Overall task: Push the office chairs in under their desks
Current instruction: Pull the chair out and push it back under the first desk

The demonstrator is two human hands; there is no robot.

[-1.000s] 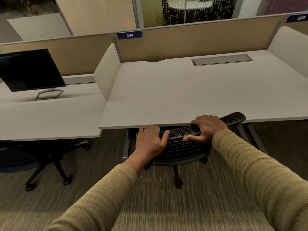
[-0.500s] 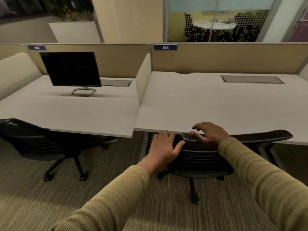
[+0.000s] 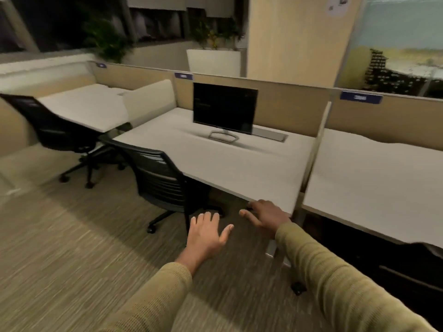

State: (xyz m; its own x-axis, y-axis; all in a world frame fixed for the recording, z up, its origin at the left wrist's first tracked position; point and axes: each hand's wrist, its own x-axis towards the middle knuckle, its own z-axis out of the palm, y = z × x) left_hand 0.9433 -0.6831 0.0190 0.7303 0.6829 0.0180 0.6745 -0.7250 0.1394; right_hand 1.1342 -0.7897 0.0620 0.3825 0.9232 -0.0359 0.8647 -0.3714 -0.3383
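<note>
While both hands hang empty, left hand [image 3: 208, 232] w/ fingers spread, right hand [image 3: 266, 215] loose by the surface [image 3: 239, 164] edge, the mesh-back office chair [image 3: 159, 180] sits angled at frame centre-left. Grab its backrest top w/ both grips, square it (casters swivel), then push straight under.

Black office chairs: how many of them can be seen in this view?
2 clearly. One black slatted-back office chair stands at the desk with the monitor; another black office chair is at the far left desk. A third may sit hidden in the dark under the right desk.
</note>
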